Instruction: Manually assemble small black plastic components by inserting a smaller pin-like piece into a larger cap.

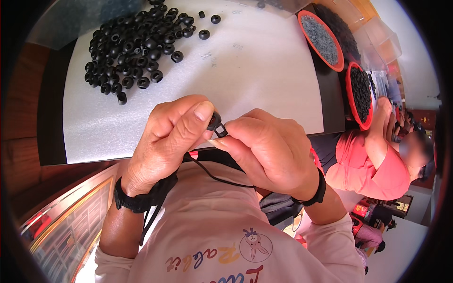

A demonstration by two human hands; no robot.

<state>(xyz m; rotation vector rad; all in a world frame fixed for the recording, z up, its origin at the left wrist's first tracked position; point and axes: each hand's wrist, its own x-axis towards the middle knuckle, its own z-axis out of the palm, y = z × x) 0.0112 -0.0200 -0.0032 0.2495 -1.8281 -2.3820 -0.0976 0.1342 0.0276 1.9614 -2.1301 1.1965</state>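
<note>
Over the near edge of the white-covered table, my left hand [172, 137] pinches a round black plastic piece [213, 119] between thumb and fingers. Closed on a small black part with a square opening [222, 136] is my right hand [271, 151], thumb and forefinger at its end. The small part meets the round piece; how deep it sits inside is hidden by my fingers. Beyond my left hand lies a heap of round black pieces with holes [134, 52]. One stray piece [122, 98] rests at the heap's near edge.
On the right stand a red bowl of grey small parts [302, 19] and a red bowl of black small parts [350, 78]. Clear plastic bins [377, 37] stand beside them. A person in a red shirt [373, 165] sits at the right, arms reaching toward the tabletop.
</note>
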